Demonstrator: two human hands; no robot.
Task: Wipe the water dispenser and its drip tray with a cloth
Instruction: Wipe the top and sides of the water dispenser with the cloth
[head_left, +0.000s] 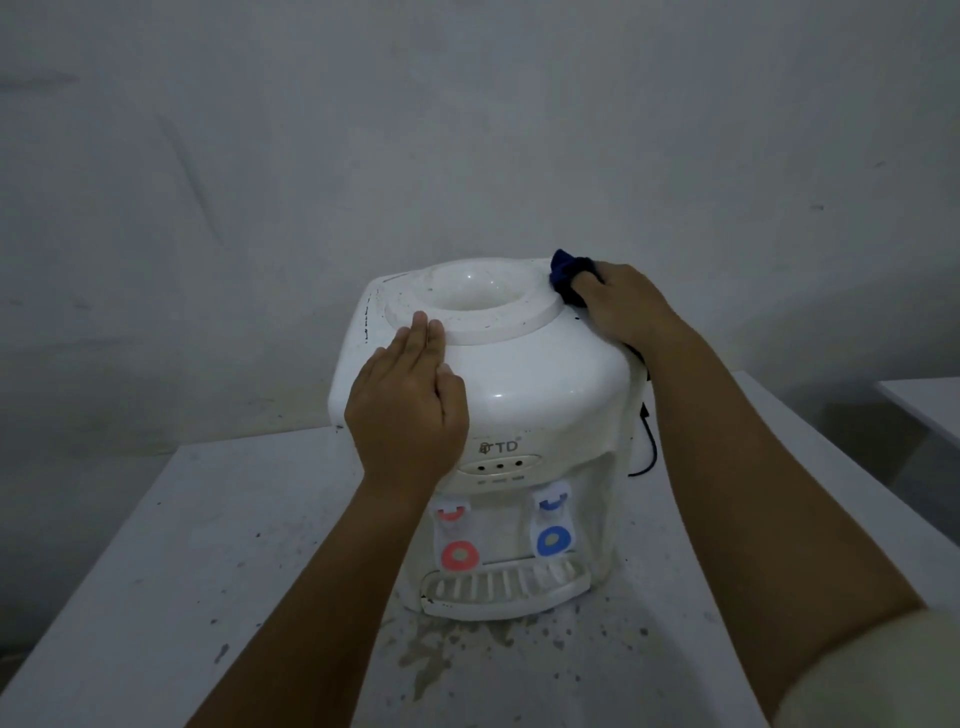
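Water dispenser (519, 395) standing on the speckled surface (156, 545) | left hand (410, 410) flat, fingers straight, bracing its top front-left | right hand (623, 306) clutching the dark blue cloth (566, 275) at its top back-right corner | risk: hard sideways wiping could slide it, or snag the black cord (647, 441) on its right side | drip tray (504, 587) at its base looks unwiped

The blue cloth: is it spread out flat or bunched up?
Bunched up. The blue cloth is wadded under the right hand, whose fingers curl round it at the top right corner of the water dispenser.
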